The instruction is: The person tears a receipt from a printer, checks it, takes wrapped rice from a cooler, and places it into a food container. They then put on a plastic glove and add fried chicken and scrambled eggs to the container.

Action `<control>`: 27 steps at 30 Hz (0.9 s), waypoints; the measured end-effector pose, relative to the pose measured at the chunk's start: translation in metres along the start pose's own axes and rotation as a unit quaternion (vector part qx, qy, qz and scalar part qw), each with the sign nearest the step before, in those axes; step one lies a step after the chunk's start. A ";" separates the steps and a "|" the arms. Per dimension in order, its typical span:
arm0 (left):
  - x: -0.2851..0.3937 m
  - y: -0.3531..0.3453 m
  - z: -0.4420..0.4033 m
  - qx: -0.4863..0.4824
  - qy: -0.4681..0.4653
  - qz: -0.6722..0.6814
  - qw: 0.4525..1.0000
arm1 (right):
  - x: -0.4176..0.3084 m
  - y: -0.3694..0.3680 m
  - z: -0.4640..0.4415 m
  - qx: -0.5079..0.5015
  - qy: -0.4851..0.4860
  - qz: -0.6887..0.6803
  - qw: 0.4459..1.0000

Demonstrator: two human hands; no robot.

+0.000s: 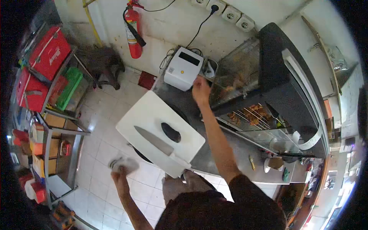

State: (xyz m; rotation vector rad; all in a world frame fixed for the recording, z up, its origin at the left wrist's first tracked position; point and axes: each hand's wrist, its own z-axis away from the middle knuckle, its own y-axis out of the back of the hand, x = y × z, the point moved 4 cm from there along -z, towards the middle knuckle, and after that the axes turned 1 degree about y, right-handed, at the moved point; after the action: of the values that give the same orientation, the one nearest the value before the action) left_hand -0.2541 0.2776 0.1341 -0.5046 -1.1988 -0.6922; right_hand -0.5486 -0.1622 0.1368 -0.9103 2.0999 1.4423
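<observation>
1 blurred item (131,164) in the left hand (121,172), knife (153,140) resting untouched

The item is pale and see-through, too smeared by motion to identify. It hangs over the tiled floor (101,153), beyond the near left side of the white board (147,109), with the fingers of the left hand closed around it. The handling looks part-way through: the grasp is made, but the item is not yet set down on any surface. The right hand (201,91) is at the corner of a white machine (183,69) with a dark slot and 1 orange button; its fingers look bent, though whether they touch or grip anything cannot be told. Neither hand is on the knife, so no cutting is under way.

The knife lies flat on the board, its pale handle near the edge closest to the person. Beside the blade is 1 dark oblong shape (171,132), perhaps an object, perhaps an opening. Black curved edges show under the board on 2 sides; what bears it is hidden.

Farther out, a grey counter (243,153) carries the machine and a display case (270,65), where browned food (255,114) lies on wire bars. A fire extinguisher (133,34) and 4 sockets (231,14) are on the wall, 1 with a black plug. Across the floor, a metal rack (73,132) holds red boxes (50,53) and a green basket (69,89).
</observation>
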 end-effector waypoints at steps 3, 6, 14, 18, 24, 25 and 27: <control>-0.031 0.061 0.024 0.153 0.092 -0.077 0.981 | 0.071 -0.049 -0.088 0.173 -0.093 0.168 0.966; -0.074 0.094 0.066 0.233 0.061 -0.088 0.967 | 0.093 -0.036 -0.127 0.007 -0.258 0.287 0.922; -0.134 0.101 0.125 0.152 0.225 0.034 0.962 | 0.202 -0.049 -0.152 0.030 -0.042 0.387 0.920; -0.130 0.079 0.110 0.124 0.224 -0.006 0.967 | 0.229 -0.047 -0.179 -0.021 -0.058 0.418 0.906; -0.109 0.074 0.104 0.134 0.168 0.036 0.976 | 0.189 -0.009 -0.174 0.131 -0.149 0.359 0.912; -0.112 0.075 0.099 0.130 0.170 0.033 0.976 | 0.096 0.019 -0.154 0.043 -0.195 0.355 0.913; -0.111 0.065 0.081 0.119 0.171 0.032 0.978 | 0.156 -0.009 -0.190 0.019 -0.205 0.254 0.945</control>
State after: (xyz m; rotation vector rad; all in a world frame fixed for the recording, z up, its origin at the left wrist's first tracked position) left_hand -0.2833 0.4024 0.0527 -0.2119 -0.9200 -0.5447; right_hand -0.6472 -0.3836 0.0951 -0.0178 2.1006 1.6463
